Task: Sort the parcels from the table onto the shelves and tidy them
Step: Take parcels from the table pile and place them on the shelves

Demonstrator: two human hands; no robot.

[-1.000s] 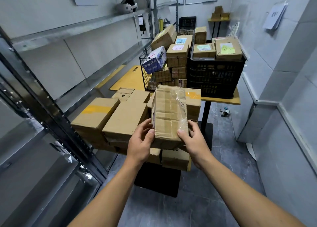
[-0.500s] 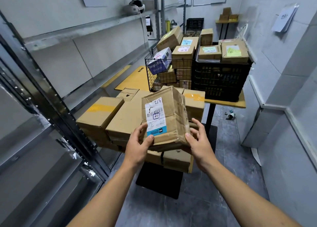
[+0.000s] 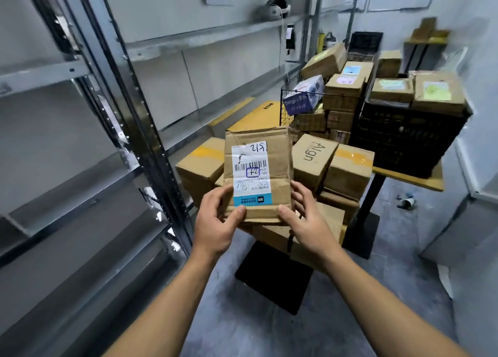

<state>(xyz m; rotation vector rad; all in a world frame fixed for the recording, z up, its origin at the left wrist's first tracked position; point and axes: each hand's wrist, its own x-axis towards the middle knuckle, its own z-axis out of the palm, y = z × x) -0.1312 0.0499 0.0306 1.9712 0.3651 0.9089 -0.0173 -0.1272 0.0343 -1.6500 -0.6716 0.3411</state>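
A small brown cardboard parcel (image 3: pixel 280 168) with a white and blue shipping label is held up in front of me, label facing me. My left hand (image 3: pixel 215 222) grips its lower left edge, thumb on the front. My right hand (image 3: pixel 307 219) grips the lower right edge the same way. Behind the parcel several cardboard boxes (image 3: pixel 347 170) are piled on the yellow table (image 3: pixel 409 177). Metal shelves (image 3: pixel 202 37) run along the left wall, their boards bare where I can see them.
A wire basket (image 3: pixel 301 108) and a black plastic crate (image 3: pixel 407 138), both stacked with boxes, stand at the table's far end. The shelf's dark upright post (image 3: pixel 134 119) stands close on my left. Grey floor (image 3: pixel 296 335) lies below my arms, with the table's black base plate (image 3: pixel 272 275).
The parcel has been turned in my hands so its label side now faces me squarely. My view has swung left toward the shelves.
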